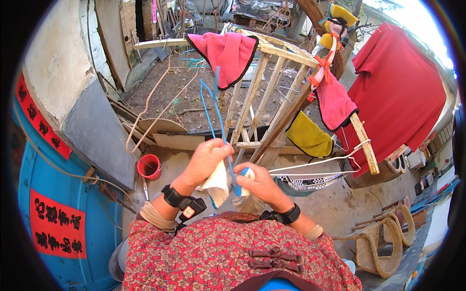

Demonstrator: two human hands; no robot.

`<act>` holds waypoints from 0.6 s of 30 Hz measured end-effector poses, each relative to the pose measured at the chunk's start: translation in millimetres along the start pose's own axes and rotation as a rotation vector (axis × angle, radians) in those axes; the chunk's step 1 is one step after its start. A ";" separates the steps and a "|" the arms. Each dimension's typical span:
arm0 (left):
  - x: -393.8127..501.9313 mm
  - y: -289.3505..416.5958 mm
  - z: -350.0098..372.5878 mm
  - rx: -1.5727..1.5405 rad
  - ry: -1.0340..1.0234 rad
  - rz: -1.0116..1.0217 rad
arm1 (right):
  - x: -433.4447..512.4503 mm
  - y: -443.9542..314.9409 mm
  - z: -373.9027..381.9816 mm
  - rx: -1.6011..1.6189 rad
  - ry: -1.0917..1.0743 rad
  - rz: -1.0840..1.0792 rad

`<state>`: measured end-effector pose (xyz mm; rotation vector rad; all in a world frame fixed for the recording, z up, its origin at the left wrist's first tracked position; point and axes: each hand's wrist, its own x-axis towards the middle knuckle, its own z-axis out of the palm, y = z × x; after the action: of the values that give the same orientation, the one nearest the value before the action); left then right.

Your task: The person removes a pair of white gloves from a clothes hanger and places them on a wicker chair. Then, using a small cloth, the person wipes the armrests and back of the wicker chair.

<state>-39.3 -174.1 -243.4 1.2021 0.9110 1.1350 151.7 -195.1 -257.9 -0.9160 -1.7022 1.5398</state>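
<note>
In front of my chest, my left hand (206,160) grips a blue clothes hanger (220,116) whose hook end points up and away. White cloth (218,185) with a blue edge hangs below that hand's fingers. My right hand (265,182) pinches a bunched white and blue fabric piece (247,178) against the hanger's near end. Whether the two fabric parts are one piece is hidden by my fingers. Ahead, a pink cloth with black edging (227,56) drapes over a weathered wooden rack (271,72).
A second pink cloth (336,103), an olive cloth (309,136) and a red garment (397,87) hang at the right. A white wire hanger (316,165) hooks on a wooden bar's end (364,145). A red bucket (149,167) stands left; wicker chairs (378,247) stand right.
</note>
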 end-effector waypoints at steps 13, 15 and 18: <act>57.8 42.6 -72.2 -0.088 0.144 0.193 | -0.2 3.5 -2.4 -0.046 0.012 0.010; 68.0 52.5 -80.7 -0.106 0.138 0.248 | 0.5 3.2 -2.2 -0.053 0.022 0.002; 80.3 67.5 -87.6 -0.146 0.159 0.287 | 1.8 3.5 -2.9 -0.063 0.027 -0.003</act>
<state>-117.1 -76.6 -187.7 1.1587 0.7739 1.5187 153.4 -191.9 -261.1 -0.9618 -1.7408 1.4721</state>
